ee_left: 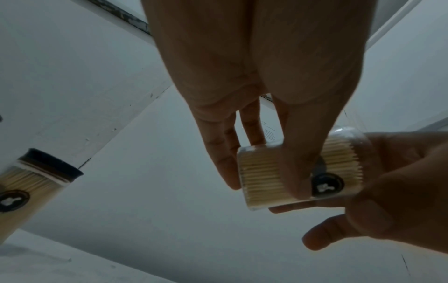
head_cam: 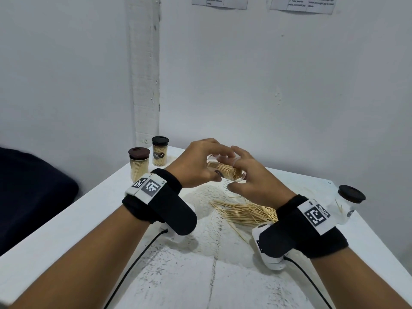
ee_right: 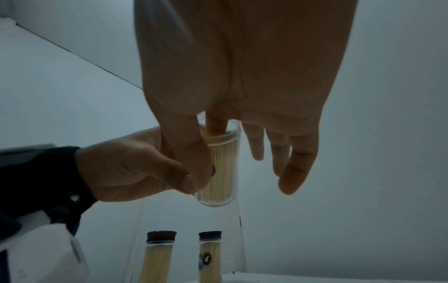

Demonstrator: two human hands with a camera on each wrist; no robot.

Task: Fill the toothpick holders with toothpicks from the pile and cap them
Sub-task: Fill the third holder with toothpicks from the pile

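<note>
Toothpick holders (head_cam: 138, 164) at the far left stood filled and capped, two of them, while a loose pile (head_cam: 246, 212) remained and a near-empty capped one (head_cam: 347, 206) waited at right. Left hand (head_cam: 196, 166) gripped an uncapped holder (head_cam: 225, 169) above the table (head_cam: 66, 230); right hand (head_cam: 252, 181) pinched its rim, forefinger inside on the toothpicks.

A white surface (head_cam: 66, 221) sits in the corner of a room with pale walls (head_cam: 245, 85). A lacy white mat (head_cam: 209, 224) lies on it. Two printed papers (head_cam: 219, 2) hang high up; the words are too blurry to read. Something dark, maybe a cushion (head_cam: 29, 192), sits at the left.
</note>
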